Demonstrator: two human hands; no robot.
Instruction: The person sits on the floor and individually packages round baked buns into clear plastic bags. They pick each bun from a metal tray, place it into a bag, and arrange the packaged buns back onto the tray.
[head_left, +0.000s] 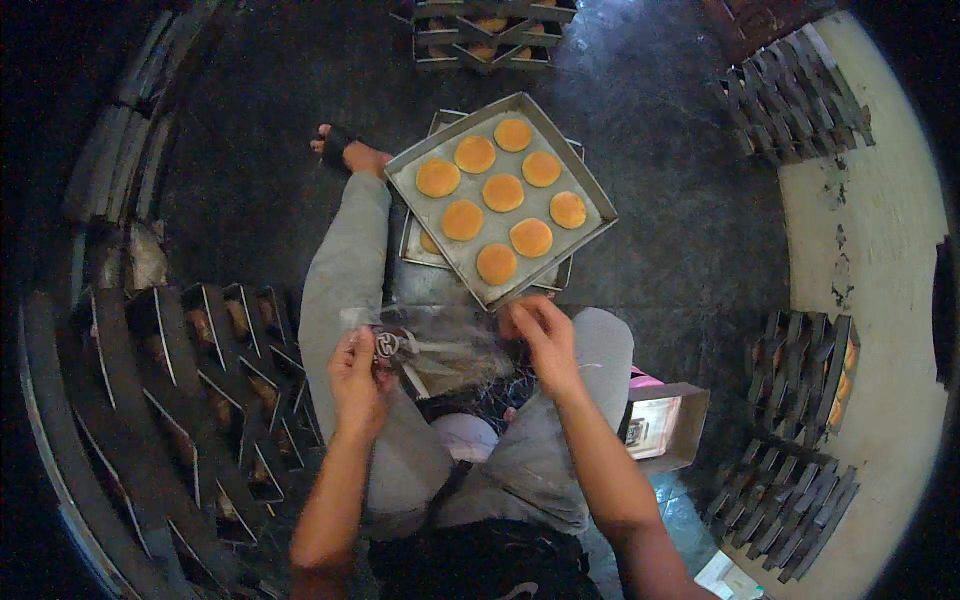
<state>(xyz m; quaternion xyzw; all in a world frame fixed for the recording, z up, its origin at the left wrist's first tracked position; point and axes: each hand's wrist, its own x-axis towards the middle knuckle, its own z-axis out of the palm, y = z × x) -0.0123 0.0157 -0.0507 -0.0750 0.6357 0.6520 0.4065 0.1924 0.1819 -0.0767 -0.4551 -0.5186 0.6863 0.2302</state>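
Note:
My left hand pinches one end of a clear plastic bag that bears a printed mark. The bag stretches across the space between my knees. At its other end is my right hand, fingers curled and blurred; whether they grip the film cannot be made out. Just beyond my right fingertips is the near corner of a square metal baking tray, holding several round golden buns set apart in rows. This tray lies askew on another tray, where part of a bun shows.
Stacked dark trays crowd my left side, with more tray stacks ahead. Along the right wall stand further stacks. An open metal tin containing printed packaging sits beside my right knee. The floor is dark tile.

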